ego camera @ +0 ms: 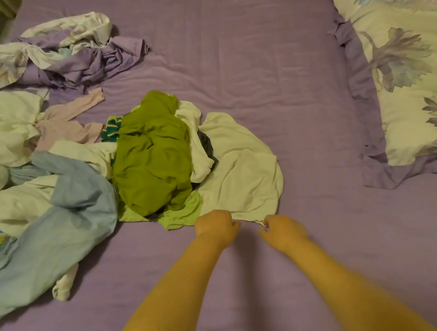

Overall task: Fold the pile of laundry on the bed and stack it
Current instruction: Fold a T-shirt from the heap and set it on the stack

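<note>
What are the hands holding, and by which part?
Both the left hand and the right hand pinch the near hem of the white garment.

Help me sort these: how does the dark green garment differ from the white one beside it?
The green garment is olive and bunched in a heap atop other clothes; the white garment is pale and spread flatter on the sheet. The white one's near edge is pinched by the left hand and right hand; nothing touches the green one. Both are unfolded and wrinkled.
</note>
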`<control>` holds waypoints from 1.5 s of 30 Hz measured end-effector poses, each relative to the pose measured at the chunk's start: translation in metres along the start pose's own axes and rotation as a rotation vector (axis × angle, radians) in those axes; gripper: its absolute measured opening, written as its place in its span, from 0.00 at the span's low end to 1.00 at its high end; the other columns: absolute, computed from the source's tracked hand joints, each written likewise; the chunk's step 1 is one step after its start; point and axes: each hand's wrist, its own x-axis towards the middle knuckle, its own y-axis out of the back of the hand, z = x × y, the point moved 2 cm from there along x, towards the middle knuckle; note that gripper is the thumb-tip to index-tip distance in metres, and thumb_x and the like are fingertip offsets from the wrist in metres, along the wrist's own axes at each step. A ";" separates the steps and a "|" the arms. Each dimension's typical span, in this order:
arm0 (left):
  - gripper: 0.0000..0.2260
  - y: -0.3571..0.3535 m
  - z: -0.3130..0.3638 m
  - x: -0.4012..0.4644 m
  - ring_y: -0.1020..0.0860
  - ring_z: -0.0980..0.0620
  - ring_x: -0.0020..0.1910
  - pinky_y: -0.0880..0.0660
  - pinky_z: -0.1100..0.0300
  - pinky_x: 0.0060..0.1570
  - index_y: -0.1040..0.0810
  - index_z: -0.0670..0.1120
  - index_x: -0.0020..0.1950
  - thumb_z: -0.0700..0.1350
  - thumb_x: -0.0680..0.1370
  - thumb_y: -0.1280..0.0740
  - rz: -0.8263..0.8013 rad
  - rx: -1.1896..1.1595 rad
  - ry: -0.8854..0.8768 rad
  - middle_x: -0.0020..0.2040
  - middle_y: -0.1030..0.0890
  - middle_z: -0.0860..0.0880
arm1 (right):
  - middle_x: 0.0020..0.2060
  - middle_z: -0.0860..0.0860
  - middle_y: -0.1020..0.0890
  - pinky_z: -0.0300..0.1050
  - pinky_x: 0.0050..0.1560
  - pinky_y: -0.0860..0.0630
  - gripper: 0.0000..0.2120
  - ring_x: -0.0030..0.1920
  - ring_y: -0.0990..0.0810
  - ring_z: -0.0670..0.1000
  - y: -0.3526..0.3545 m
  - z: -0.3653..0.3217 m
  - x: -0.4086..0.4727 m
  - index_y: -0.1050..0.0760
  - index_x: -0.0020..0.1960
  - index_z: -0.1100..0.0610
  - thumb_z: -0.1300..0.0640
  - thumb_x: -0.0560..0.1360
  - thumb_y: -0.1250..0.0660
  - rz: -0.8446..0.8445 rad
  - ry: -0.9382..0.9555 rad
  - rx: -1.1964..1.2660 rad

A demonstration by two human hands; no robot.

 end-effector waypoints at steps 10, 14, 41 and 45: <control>0.10 -0.038 0.005 0.086 0.25 0.44 0.54 0.35 0.55 0.40 0.27 0.44 0.58 0.46 0.81 0.43 0.074 0.031 -0.163 0.56 0.25 0.45 | 0.62 0.52 0.32 0.45 0.50 0.27 0.16 0.57 0.27 0.53 -0.036 0.010 0.060 0.33 0.65 0.54 0.49 0.80 0.42 0.063 -0.027 -0.048; 0.09 -0.053 0.013 0.105 0.26 0.45 0.54 0.35 0.56 0.40 0.28 0.44 0.59 0.40 0.79 0.40 0.141 0.044 -0.128 0.57 0.26 0.46 | 0.60 0.51 0.31 0.46 0.49 0.25 0.11 0.53 0.25 0.52 -0.046 0.020 0.071 0.29 0.61 0.56 0.54 0.81 0.44 0.112 -0.047 0.031; 0.04 0.260 0.031 -0.101 0.29 0.57 0.33 0.34 0.63 0.31 0.28 0.48 0.47 0.47 0.80 0.38 0.632 -0.887 -0.427 0.40 0.24 0.53 | 0.35 0.45 0.24 0.50 0.43 0.27 0.06 0.44 0.26 0.51 0.278 -0.036 -0.136 0.22 0.44 0.54 0.52 0.77 0.33 0.909 0.437 0.545; 0.04 0.296 0.038 -0.151 0.27 0.55 0.35 0.31 0.63 0.33 0.26 0.50 0.44 0.46 0.79 0.36 0.699 -0.951 -0.525 0.39 0.24 0.51 | 0.34 0.46 0.24 0.40 0.37 0.31 0.07 0.36 0.28 0.45 0.316 -0.050 -0.187 0.26 0.43 0.51 0.50 0.78 0.36 0.926 0.569 0.595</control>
